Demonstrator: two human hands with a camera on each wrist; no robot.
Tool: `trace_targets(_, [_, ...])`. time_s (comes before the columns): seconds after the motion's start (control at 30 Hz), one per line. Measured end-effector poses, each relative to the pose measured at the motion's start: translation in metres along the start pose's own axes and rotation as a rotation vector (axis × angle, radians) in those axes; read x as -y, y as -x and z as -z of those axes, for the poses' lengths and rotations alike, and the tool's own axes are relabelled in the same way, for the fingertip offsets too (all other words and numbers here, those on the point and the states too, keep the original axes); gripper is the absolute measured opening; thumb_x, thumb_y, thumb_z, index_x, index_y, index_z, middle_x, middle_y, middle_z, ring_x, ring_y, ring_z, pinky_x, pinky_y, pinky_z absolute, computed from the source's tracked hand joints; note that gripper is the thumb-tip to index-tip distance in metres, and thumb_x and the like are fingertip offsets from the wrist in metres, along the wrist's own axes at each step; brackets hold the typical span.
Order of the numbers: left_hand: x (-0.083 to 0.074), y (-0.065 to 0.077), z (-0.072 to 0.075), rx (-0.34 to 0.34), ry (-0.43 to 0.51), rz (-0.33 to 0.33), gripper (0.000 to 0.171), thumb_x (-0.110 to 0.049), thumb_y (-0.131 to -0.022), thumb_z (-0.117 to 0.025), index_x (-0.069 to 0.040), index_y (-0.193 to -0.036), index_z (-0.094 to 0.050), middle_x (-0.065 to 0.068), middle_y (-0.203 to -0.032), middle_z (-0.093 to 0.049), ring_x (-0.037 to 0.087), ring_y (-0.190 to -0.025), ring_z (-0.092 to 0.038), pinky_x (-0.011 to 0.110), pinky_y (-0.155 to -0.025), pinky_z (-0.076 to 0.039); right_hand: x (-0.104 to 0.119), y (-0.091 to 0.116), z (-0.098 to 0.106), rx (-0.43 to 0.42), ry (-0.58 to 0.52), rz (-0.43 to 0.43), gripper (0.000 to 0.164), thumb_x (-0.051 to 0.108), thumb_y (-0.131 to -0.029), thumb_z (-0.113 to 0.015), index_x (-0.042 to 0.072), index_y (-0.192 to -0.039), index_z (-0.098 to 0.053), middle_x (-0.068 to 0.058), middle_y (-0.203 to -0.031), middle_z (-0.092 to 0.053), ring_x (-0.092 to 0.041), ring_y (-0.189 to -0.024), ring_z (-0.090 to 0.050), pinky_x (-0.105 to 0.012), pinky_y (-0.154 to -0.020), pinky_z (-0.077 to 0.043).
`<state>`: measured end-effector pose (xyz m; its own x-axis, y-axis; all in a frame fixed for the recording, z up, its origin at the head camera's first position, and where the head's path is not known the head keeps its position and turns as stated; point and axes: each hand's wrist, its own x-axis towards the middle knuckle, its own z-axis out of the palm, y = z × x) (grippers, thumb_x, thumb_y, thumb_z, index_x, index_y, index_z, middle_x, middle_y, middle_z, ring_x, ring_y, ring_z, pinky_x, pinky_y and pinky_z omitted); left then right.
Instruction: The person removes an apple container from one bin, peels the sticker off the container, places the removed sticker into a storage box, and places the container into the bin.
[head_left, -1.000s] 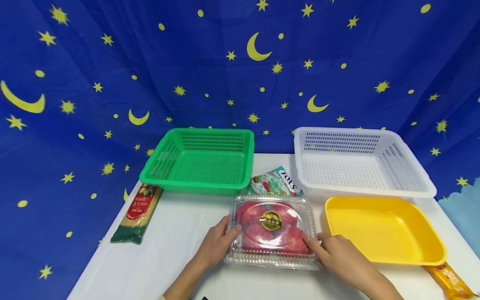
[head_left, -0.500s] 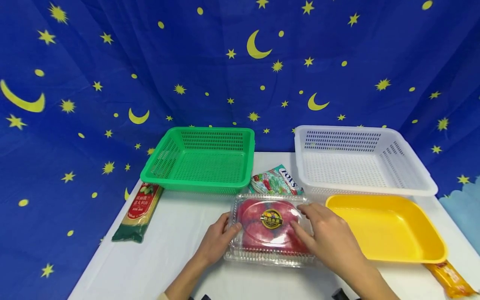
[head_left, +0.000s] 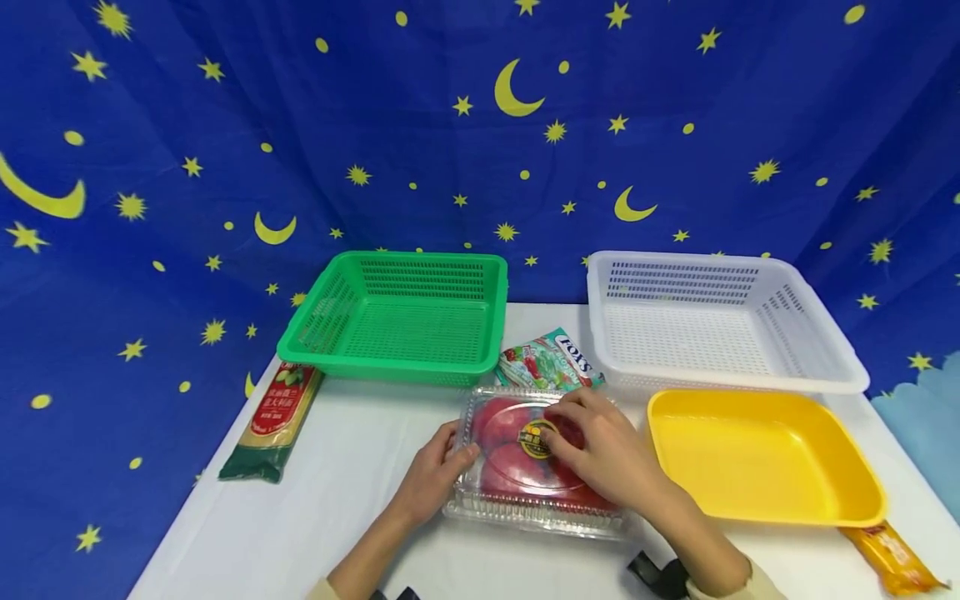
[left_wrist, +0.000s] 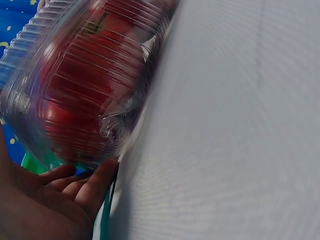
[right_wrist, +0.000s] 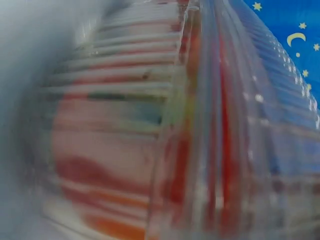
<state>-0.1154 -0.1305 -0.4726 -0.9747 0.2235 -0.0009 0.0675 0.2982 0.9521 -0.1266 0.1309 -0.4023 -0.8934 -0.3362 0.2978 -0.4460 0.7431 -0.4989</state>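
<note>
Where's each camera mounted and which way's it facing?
Head: worn on the head, facing forward and down at the clear ribbed plastic box of red fruit; left hand, right hand show.
Left wrist: worn there, facing the box's side; left hand shows.
Right wrist: worn there, facing the box's side; no clear hand.
Wrist views share: box, blue yellow-starred fabric backdrop.

The fruit box [head_left: 504,468] lies before the candy packet [head_left: 546,363], left of the tray [head_left: 765,458].

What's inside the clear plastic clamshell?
Red, tomato-like fruits show through the clear plastic clamshell. In the head view, the round label and right hand cover some, so an exact count isn't possible.
</note>
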Motion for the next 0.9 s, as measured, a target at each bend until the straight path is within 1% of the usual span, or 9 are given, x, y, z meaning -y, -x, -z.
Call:
trace_targets(0.07, [0.002,0.001,0.001,-0.001,0.005,0.002,0.044,-0.035,-0.097,-0.054,-0.011,-0.134,-0.049,0.005,-0.119,-0.063,0.018,-0.101,-0.060,0.036,-0.088,-0.045,0.001,-0.001,-0.004,-0.002,0.005,0.004,0.031,0.037,-0.086,-0.071,0.015,-0.108,-0.073,0.008,-0.103,-0.056,-0.012,-0.098,-0.052,-0.037,-0.088,-0.046])
trace_targets(0.23, [0.007,0.003,0.002,0.009,0.020,0.017,0.046,-0.035,-0.097,-0.054,-0.011,-0.135,-0.048,0.005,-0.120,-0.063,0.017,-0.102,-0.060,0.034,-0.089,-0.045,0.001,0.000,-0.012,-0.007,0.008,0.026,0.024,0.032,-0.086,-0.072,0.018,-0.104,-0.074,0.008,-0.098,-0.054,-0.011,-0.090,-0.050,-0.035,-0.080,-0.043])
trace_targets(0.37, [0.007,0.003,0.002,0.005,0.036,0.025,0.046,-0.034,-0.096,-0.054,-0.010,-0.135,-0.048,0.005,-0.119,-0.063,0.017,-0.101,-0.061,0.035,-0.088,-0.045,-0.001,0.000,-0.012,0.012,-0.038,0.036,0.016,0.027,-0.085,-0.074,0.022,-0.100,-0.074,0.010,-0.093,-0.055,-0.009,-0.087,-0.050,-0.035,-0.077,-0.042])
trace_targets(0.47, [0.007,0.003,0.001,0.004,0.046,0.027,0.046,-0.034,-0.097,-0.054,-0.010,-0.136,-0.047,0.006,-0.119,-0.063,0.018,-0.101,-0.061,0.035,-0.088,-0.045,-0.003,-0.005,-0.011,0.045,-0.081,0.017,0.013,0.024,-0.084,-0.075,0.023,-0.098,-0.074,0.014,-0.090,-0.058,-0.009,-0.087,-0.052,-0.037,-0.080,-0.043])
trace_targets(0.53, [0.008,0.003,0.001,0.004,0.053,0.023,0.046,-0.033,-0.097,-0.054,-0.011,-0.136,-0.047,0.006,-0.119,-0.063,0.018,-0.102,-0.061,0.035,-0.088,-0.045,-0.003,-0.007,-0.010,0.062,-0.097,-0.012,0.012,0.023,-0.084,-0.075,0.024,-0.096,-0.074,0.017,-0.089,-0.059,-0.008,-0.086,-0.053,-0.037,-0.081,-0.044])
trace_targets(0.6, [0.009,0.002,0.000,0.007,0.053,0.014,0.046,-0.033,-0.097,-0.053,-0.010,-0.136,-0.047,0.007,-0.119,-0.063,0.019,-0.102,-0.061,0.035,-0.088,-0.045,-0.003,-0.009,-0.010,0.059,-0.105,-0.040,0.011,0.021,-0.083,-0.075,0.025,-0.094,-0.074,0.018,-0.087,-0.060,-0.008,-0.082,-0.054,-0.037,-0.079,-0.043])
trace_targets(0.7, [0.010,0.001,-0.001,0.004,0.046,0.004,0.045,-0.033,-0.097,-0.053,-0.011,-0.136,-0.047,0.006,-0.119,-0.064,0.018,-0.102,-0.061,0.034,-0.088,-0.045,-0.002,-0.010,-0.011,0.040,-0.113,-0.056,0.010,0.018,-0.084,-0.075,0.024,-0.092,-0.074,0.018,-0.085,-0.062,-0.007,-0.077,-0.053,-0.034,-0.074,-0.043])
trace_targets(0.8, [0.009,0.000,0.000,0.003,0.043,0.001,0.046,-0.034,-0.097,-0.053,-0.012,-0.136,-0.047,0.006,-0.118,-0.064,0.018,-0.100,-0.062,0.033,-0.087,-0.046,-0.003,-0.010,-0.010,0.035,-0.152,-0.068,0.010,0.016,-0.085,-0.074,0.022,-0.093,-0.075,0.016,-0.086,-0.064,-0.006,-0.077,-0.055,-0.032,-0.072,-0.045])
trace_targets(0.9, [0.008,-0.001,-0.001,0.005,0.057,-0.003,0.047,-0.033,-0.097,-0.053,-0.010,-0.137,-0.047,0.006,-0.119,-0.063,0.018,-0.100,-0.062,0.032,-0.086,-0.046,-0.005,-0.010,-0.007,0.045,-0.204,-0.093,0.011,0.016,-0.088,-0.072,0.022,-0.096,-0.075,0.015,-0.090,-0.065,-0.006,-0.081,-0.056,-0.032,-0.074,-0.047])
